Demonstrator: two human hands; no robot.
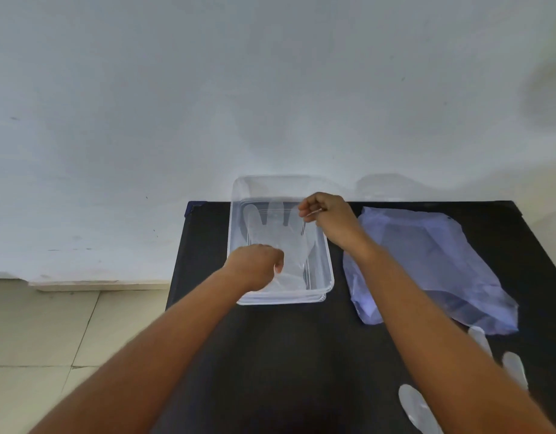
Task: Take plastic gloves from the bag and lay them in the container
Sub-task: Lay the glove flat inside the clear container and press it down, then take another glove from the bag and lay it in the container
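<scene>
I see one clear container on the black table and one bag to its right. My left hand and right hand both pinch one glove over the container. Three glove fingers lie near the bag.

The 1 head-worn view looks forward and down, close over the black table against a wall.

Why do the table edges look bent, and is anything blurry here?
Head view: the wide-angle lens splays the table edges and stretches the forearms; the clear glove and container show faintly against the pale wall; the gloves at the bottom right are soft; lighting is even.
</scene>
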